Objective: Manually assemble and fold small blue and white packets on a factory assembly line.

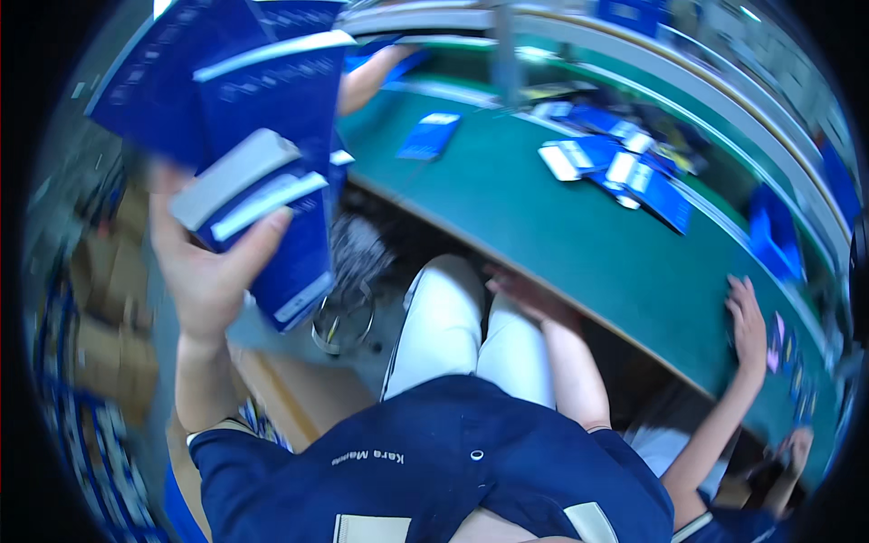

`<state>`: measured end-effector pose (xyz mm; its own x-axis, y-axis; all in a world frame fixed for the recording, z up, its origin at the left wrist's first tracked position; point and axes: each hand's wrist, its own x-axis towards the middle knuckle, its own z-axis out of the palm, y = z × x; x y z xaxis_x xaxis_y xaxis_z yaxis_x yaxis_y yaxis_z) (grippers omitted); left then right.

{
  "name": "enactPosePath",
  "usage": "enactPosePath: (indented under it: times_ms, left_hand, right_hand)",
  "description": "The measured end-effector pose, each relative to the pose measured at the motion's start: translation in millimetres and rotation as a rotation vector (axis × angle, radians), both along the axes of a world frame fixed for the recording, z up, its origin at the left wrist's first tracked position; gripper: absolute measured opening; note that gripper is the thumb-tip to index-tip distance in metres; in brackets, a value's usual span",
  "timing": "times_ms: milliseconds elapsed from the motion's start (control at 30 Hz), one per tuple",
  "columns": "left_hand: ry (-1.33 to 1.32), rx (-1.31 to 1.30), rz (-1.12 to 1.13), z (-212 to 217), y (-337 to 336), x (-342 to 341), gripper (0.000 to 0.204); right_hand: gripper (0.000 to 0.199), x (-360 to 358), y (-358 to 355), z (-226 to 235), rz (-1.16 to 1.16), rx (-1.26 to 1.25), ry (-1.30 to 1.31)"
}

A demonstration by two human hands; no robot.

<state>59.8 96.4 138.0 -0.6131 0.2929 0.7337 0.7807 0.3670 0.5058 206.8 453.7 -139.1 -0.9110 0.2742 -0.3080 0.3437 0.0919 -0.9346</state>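
My left hand (206, 276) is raised at the left, its thumb pressed over a fanned bunch of flat blue packages (276, 100) with white edges. One package (291, 281) slants downward below the thumb, and a pale grey-white flap or strip (237, 176) lies across the bunch. Motion blurs the fingers behind it. Low beside the table's front edge, over my lap, is my right hand (534, 297). It is dark and smeared, so its fingers cannot be made out clearly.
A green worktable (543, 231) runs diagonally, with a loose pile of blue-and-white packages (625, 163) and a single blue package (430, 136). A blue bin (774, 233) stands farther right. Another person's hand (747, 326) rests on the table; someone's arm (369, 80) reaches in behind. Cardboard boxes (113, 308) stand left.
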Motion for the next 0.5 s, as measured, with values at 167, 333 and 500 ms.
enactPosePath:
  times_ms: [167,333,500]
  left_hand:
    - [0.416,-0.23,-0.371,-42.5,145.6,-61.0,0.07]
    - [0.676,-0.501,-0.605,-76.6,297.6,-88.5,0.065]
    - [0.647,-0.767,-0.643,-113.2,361.1,-143.5,0.067]
  right_hand:
    - [0.051,-85.0,-61.2,-120.1,0.265,-0.902,0.156]
    - [0.048,-12.9,-59.7,-113.5,0.085,-0.915,0.226]
    - [0.049,26.4,-71.3,-86.8,-0.015,-0.752,0.184]
